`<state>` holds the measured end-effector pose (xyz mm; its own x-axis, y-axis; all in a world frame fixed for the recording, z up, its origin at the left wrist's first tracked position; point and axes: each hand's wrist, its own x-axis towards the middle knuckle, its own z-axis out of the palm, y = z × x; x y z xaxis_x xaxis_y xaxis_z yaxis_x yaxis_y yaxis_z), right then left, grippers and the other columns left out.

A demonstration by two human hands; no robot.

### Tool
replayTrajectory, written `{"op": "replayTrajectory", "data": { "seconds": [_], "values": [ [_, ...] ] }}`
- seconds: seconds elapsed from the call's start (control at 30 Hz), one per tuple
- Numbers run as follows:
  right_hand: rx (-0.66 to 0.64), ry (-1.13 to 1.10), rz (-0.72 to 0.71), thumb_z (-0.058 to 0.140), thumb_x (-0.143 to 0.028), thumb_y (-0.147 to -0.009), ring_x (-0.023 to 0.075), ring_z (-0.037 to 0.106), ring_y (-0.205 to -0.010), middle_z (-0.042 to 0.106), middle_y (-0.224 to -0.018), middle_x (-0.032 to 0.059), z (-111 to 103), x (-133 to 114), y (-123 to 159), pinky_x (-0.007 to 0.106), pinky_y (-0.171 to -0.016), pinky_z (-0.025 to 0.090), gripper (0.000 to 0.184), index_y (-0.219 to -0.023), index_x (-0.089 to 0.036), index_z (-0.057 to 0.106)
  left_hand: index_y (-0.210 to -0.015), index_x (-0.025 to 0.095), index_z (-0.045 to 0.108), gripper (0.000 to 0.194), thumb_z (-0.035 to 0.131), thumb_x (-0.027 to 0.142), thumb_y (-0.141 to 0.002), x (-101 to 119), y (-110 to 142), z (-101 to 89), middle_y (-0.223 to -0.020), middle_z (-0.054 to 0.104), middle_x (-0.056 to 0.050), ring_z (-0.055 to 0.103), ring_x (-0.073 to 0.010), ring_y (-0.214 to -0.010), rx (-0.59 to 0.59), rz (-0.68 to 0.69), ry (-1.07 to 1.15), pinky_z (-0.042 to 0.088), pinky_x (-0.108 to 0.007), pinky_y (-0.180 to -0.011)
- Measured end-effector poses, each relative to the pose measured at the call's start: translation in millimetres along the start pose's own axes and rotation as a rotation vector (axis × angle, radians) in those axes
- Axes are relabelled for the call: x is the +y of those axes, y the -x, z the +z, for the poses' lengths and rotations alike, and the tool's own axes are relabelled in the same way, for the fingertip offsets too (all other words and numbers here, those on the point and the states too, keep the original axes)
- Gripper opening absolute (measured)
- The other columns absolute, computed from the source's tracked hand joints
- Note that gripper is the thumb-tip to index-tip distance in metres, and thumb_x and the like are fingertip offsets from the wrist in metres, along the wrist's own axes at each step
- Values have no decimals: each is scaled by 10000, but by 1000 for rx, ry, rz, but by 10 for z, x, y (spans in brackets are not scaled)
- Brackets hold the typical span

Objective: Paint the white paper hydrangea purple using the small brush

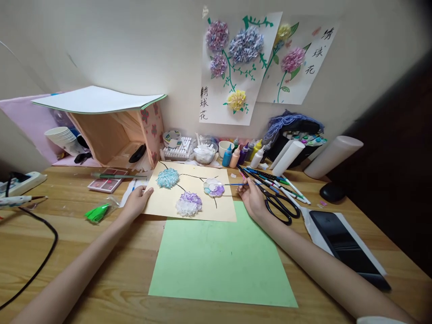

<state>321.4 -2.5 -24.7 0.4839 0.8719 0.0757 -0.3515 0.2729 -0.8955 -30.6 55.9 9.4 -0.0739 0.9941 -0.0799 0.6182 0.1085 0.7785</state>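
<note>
My left hand [135,202] pinches the left edge of a cream sheet of paper [162,204], thumb on top. Two fluffy paper blossoms sit on the sheet: a blue one [168,178] and a white-and-purple one [189,204], with dark stem lines drawn between them. On the sheet's right part lies a small flower-shaped palette [213,187] with purple and bluish paint. In my right hand [252,200] is a thin paintbrush [232,184], its tip pointing left over the palette. Below the cream sheet, a green sheet [222,263] lies on the table, partly covered by it.
Black-handled scissors [281,209] and several pens [286,189] lie beside my right hand. Paint bottles [243,155] line the wall. A phone [347,247] rests at right. At left are a green packet [97,213], a fabric-lined box [114,139] and a black cable [50,252].
</note>
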Motion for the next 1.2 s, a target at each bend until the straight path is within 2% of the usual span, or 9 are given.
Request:
{"op": "replayTrajectory", "data": {
  "seconds": [0.13,0.2,0.3,0.43,0.53,0.67,0.77,1.03,1.2],
  "values": [
    [-55,165,-94,630,-637,-744,127,564,-590,594,-636,-22,6,10,-107,280,-612,487,433,-711,-206,606,-962,165,633,394,454,486,-818,14,8,-17,-1012,723,-132,644,-304,-1008,64,48,-151,488,-347,-811],
    [-77,254,-168,621,-626,-766,128,557,-621,591,-656,-18,2,-14,-144,284,-653,470,427,-702,-204,611,-1070,158,622,453,420,501,-852,25,41,-21,-1042,708,-144,633,-328,-1035,81,64,-227,471,-376,-844],
    [-71,366,-307,546,-578,-855,126,517,-639,547,-669,-22,-16,-49,-139,285,-674,427,405,-680,-214,568,-1213,179,565,496,408,514,-883,36,106,-12,-956,704,-121,637,-350,-983,61,74,-319,460,-391,-804],
    [-79,477,-507,429,-549,-929,149,491,-668,481,-642,-16,-63,-47,-60,313,-683,397,449,-622,-224,477,-1278,182,513,461,328,443,-946,29,162,32,-1000,690,-119,644,-329,-920,49,119,-507,447,-361,-726],
    [-134,556,-600,418,-520,-942,161,494,-655,484,-619,-9,-101,-20,-17,331,-671,390,448,-610,-226,483,-1268,200,508,423,335,424,-954,21,174,52,-896,665,-79,633,-300,-826,59,125,-535,422,-327,-650],
    [-205,638,-645,415,-448,-961,162,497,-641,505,-621,-3,-127,-3,-10,334,-656,384,419,-617,-224,503,-1244,218,499,372,343,408,-964,20,178,48,-843,627,-39,611,-248,-742,45,171,-534,399,-284,-607],
    [-206,656,-671,389,-400,-977,162,504,-657,512,-638,-2,-129,-1,-14,336,-667,384,391,-648,-227,508,-1248,212,497,370,357,398,-961,22,174,46,-832,608,-31,598,-238,-737,38,143,-524,392,-279,-607],
    [-156,600,-717,374,-381,-985,157,511,-672,496,-658,-2,-94,-33,-3,328,-662,402,382,-658,-223,494,-1292,180,478,410,357,392,-962,38,189,49,-852,609,-44,592,-246,-772,22,147,-520,384,-285,-619],
    [-185,535,-678,435,-390,-962,176,598,-744,591,-761,24,14,-37,217,336,-667,472,275,-791,-228,576,-1298,181,493,414,341,349,-952,32,188,92,-948,647,-82,618,-280,-869,59,135,-538,414,-322,-667]
  ]
}}
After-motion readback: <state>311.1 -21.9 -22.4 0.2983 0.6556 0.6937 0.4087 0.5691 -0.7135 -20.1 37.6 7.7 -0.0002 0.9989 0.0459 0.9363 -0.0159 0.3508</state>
